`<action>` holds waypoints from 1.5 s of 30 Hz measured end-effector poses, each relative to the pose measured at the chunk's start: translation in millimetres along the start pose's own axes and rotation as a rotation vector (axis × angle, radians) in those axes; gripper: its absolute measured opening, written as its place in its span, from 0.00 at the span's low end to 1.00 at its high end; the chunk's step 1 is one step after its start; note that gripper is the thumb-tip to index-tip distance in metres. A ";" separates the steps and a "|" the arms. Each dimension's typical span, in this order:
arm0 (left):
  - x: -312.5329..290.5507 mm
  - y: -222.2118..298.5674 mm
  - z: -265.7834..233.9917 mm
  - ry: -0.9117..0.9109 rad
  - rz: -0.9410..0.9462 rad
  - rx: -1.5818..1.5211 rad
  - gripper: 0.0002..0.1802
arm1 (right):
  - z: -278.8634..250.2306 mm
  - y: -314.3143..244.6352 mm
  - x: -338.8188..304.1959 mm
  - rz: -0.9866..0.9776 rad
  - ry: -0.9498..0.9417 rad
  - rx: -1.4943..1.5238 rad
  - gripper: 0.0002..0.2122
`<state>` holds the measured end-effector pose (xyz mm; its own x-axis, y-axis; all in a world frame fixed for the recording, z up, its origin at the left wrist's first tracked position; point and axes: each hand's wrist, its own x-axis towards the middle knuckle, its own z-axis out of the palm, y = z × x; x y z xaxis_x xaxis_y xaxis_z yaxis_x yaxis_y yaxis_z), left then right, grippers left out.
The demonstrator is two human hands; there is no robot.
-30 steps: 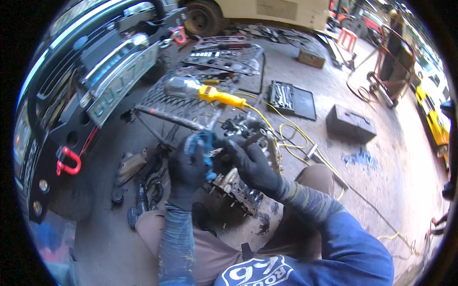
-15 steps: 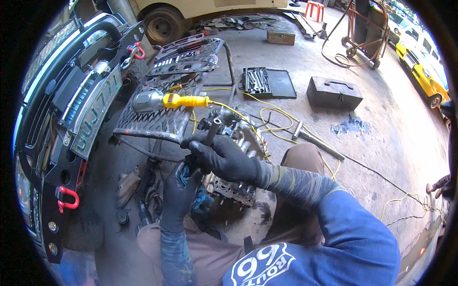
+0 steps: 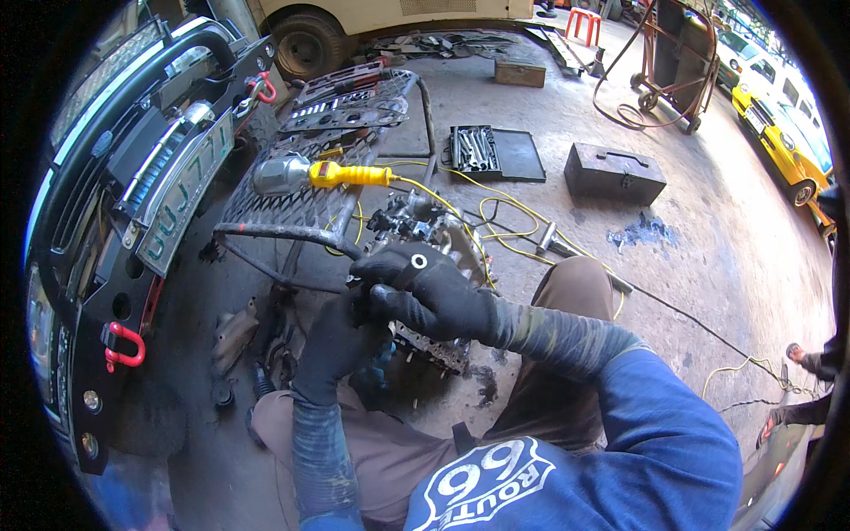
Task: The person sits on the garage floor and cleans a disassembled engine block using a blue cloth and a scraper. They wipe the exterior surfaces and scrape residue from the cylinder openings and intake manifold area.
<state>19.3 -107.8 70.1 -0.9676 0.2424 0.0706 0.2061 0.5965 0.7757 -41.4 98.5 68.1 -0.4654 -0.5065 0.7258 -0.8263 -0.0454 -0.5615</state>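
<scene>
In front of my knees, my two gloved hands meet. My right hand [image 3: 438, 301], in a black glove, is wrapped round a dark metal tube [image 3: 419, 262] whose hollow round end shows above the fingers. My left hand [image 3: 336, 345], also gloved, is closed right beside it, its fingertips partly hidden; what they grip I cannot make out. Behind and below the hands a greasy metal engine part [image 3: 434, 230] rests on the floor. A bit of blue cloth [image 3: 384, 356] shows just below my hands.
A yellow-handled work light [image 3: 350, 175] lies on a metal mesh rack [image 3: 274, 221] at the left. Farther off are an open wrench case [image 3: 518, 155], a dark toolbox [image 3: 615, 174] and a long-handled tool [image 3: 580, 257]. A vehicle's bumper [image 3: 106, 310] stands at far left.
The metal tube has tipped so its hollow end now faces me. My left hand has come up closer to my right, and the blue cloth between its fingers is no longer visible.
</scene>
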 end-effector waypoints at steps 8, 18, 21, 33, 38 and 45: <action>0.5 7.7 -26.8 0.208 -0.209 -0.295 0.10 | -2.7 -1.8 -2.9 0.044 0.140 -0.148 0.23; 32.2 -64.8 -58.0 0.651 -0.073 0.254 0.11 | 8.5 -1.2 -21.6 0.026 -0.058 -0.096 0.13; 38.0 -61.4 -56.0 0.655 -0.198 0.116 0.15 | 9.3 -9.7 -30.4 0.125 -0.157 -0.116 0.12; 75.9 -77.1 -47.6 0.694 -0.193 0.111 0.25 | -3.7 -79.1 -142.0 0.697 0.187 -0.051 0.10; 84.7 -86.9 -44.4 0.749 -0.175 0.152 0.23 | -14.5 -123.1 -181.1 0.920 0.228 -0.035 0.10; 87.0 -95.0 -40.2 0.806 -0.148 0.100 0.21 | -50.7 -143.2 -154.9 0.847 0.219 -0.082 0.10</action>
<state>-90.2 -174.1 27.8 -0.7860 -0.4445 0.4297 0.0431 0.6540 0.7553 132.9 227.1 56.1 -0.9760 -0.1647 0.1425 -0.1914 0.3368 -0.9219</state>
